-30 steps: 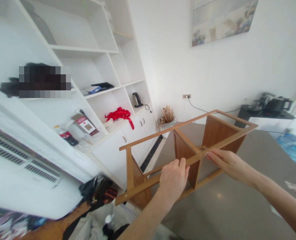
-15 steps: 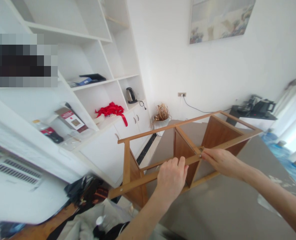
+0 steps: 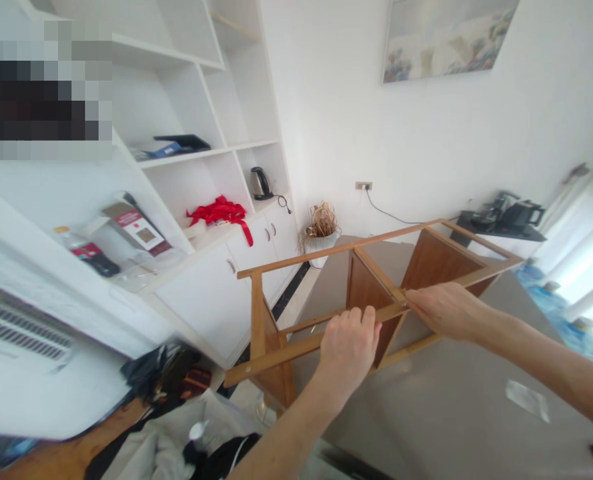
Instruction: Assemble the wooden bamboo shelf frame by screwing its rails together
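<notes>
I am apparently bracing the frame (image 3: 360,283): left hand (image 3: 347,345) clamping it, right hand (image 3: 442,309) touching, grip unclear; next likely needing steadiness.

White shelving (image 3: 176,187) stands beside a pale wall (image 3: 336,120) bearing a picture (image 3: 446,41).

Red ribbon (image 3: 221,212) lies beside a kettle (image 3: 261,184) on shelves (image 3: 211,152)

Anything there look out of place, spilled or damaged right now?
The crumpled heap of bright red fabric in the white shelving unit looks untidy: one strip dangles over the edge. The brown rectangular wooden frame shows no obvious damage.
</notes>
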`<action>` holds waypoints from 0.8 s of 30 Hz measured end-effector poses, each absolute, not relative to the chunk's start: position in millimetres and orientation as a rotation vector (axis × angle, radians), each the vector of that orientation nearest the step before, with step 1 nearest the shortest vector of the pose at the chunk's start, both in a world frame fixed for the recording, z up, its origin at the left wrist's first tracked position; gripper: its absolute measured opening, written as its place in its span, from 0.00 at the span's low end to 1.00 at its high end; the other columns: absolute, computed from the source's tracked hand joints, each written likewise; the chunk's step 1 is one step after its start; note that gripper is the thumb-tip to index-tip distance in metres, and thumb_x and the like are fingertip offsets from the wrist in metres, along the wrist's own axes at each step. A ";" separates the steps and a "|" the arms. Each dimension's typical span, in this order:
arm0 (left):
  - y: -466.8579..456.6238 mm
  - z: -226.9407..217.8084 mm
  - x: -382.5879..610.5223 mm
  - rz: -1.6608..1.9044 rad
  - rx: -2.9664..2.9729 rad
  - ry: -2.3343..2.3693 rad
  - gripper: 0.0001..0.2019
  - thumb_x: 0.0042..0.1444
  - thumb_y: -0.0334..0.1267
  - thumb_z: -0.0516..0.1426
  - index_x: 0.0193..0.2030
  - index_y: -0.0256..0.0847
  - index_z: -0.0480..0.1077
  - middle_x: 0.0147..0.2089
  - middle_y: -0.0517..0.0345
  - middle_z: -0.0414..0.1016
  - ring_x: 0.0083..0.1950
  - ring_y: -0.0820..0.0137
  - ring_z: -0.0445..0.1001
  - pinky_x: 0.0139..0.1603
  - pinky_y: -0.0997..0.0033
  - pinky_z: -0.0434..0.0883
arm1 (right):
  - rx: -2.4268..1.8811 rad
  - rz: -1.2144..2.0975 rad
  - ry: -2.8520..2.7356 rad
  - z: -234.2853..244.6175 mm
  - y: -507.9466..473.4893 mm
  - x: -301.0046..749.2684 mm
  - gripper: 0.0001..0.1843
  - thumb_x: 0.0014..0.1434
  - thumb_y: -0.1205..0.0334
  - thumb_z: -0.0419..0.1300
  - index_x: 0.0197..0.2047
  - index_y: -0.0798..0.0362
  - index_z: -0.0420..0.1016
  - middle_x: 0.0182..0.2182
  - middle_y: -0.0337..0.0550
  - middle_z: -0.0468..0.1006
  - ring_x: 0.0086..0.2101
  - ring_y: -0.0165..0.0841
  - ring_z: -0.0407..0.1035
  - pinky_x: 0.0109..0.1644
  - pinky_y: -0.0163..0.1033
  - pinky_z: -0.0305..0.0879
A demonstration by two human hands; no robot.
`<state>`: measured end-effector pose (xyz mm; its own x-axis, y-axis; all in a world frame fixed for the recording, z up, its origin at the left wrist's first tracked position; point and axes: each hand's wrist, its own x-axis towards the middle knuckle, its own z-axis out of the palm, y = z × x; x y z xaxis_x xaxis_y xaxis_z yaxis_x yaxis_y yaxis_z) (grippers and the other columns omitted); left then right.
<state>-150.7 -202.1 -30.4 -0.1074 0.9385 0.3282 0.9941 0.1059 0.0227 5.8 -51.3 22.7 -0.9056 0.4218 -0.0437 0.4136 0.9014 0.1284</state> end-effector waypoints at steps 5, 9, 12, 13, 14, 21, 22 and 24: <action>-202.8 -30.0 -150.9 -0.371 -1.942 -2.144 0.14 0.67 0.41 0.44 0.53 0.40 0.64 0.38 0.54 0.71 0.39 0.65 0.72 0.38 0.67 0.67 | 0.499 0.275 2.972 26.7 -52.1 4.6 0.10 0.60 0.70 0.48 0.38 0.54 0.70 0.26 0.45 0.78 0.28 0.36 0.73 0.25 0.36 0.46; -203.3 -28.9 -151.3 -0.382 -1.946 -2.149 0.14 0.67 0.40 0.44 0.52 0.39 0.64 0.38 0.54 0.71 0.39 0.65 0.72 0.38 0.67 0.67 | 0.529 0.207 2.926 30.4 -52.1 4.9 0.10 0.61 0.68 0.48 0.36 0.54 0.70 0.26 0.46 0.78 0.28 0.36 0.73 0.26 0.36 0.48; -204.2 -28.3 -151.5 -0.393 -1.955 -2.141 0.14 0.67 0.40 0.44 0.52 0.40 0.64 0.37 0.54 0.71 0.39 0.65 0.72 0.38 0.67 0.67 | 0.663 0.145 2.880 30.1 -49.9 6.4 0.15 0.66 0.62 0.44 0.31 0.53 0.67 0.25 0.45 0.77 0.26 0.36 0.72 0.26 0.36 0.47; -204.5 -28.1 -151.6 -0.397 -1.956 -2.138 0.14 0.67 0.40 0.44 0.52 0.40 0.64 0.37 0.54 0.70 0.39 0.65 0.72 0.37 0.66 0.67 | 0.689 0.129 2.876 29.1 -49.2 7.0 0.17 0.67 0.60 0.42 0.31 0.52 0.66 0.25 0.45 0.77 0.26 0.36 0.72 0.27 0.36 0.47; -204.9 -28.1 -151.6 -0.402 -1.955 -2.136 0.14 0.67 0.40 0.44 0.52 0.40 0.64 0.37 0.54 0.70 0.38 0.64 0.72 0.37 0.66 0.67 | 0.707 0.116 2.880 27.9 -48.7 7.7 0.17 0.67 0.58 0.41 0.31 0.52 0.65 0.25 0.44 0.76 0.27 0.35 0.72 0.27 0.36 0.48; -205.9 -28.0 -151.9 -0.414 -1.960 -2.131 0.13 0.67 0.40 0.44 0.51 0.39 0.65 0.37 0.54 0.70 0.38 0.63 0.73 0.36 0.65 0.68 | 0.795 0.057 2.897 23.2 -54.6 7.5 0.18 0.68 0.56 0.39 0.32 0.52 0.64 0.26 0.43 0.76 0.28 0.34 0.72 0.28 0.36 0.49; -205.8 -27.8 -151.9 -0.412 -1.959 -2.134 0.13 0.67 0.39 0.45 0.51 0.39 0.65 0.37 0.54 0.70 0.38 0.63 0.73 0.36 0.65 0.68 | 0.799 0.064 2.884 23.5 -56.1 6.6 0.18 0.68 0.57 0.39 0.33 0.52 0.64 0.26 0.43 0.76 0.28 0.34 0.72 0.28 0.36 0.49; -205.6 -27.5 -152.0 -0.405 -1.958 -2.137 0.12 0.66 0.39 0.45 0.51 0.39 0.65 0.36 0.54 0.70 0.38 0.64 0.73 0.36 0.65 0.68 | 0.807 0.084 2.863 24.3 -58.8 4.9 0.18 0.68 0.57 0.39 0.33 0.52 0.65 0.27 0.43 0.76 0.29 0.35 0.72 0.28 0.36 0.48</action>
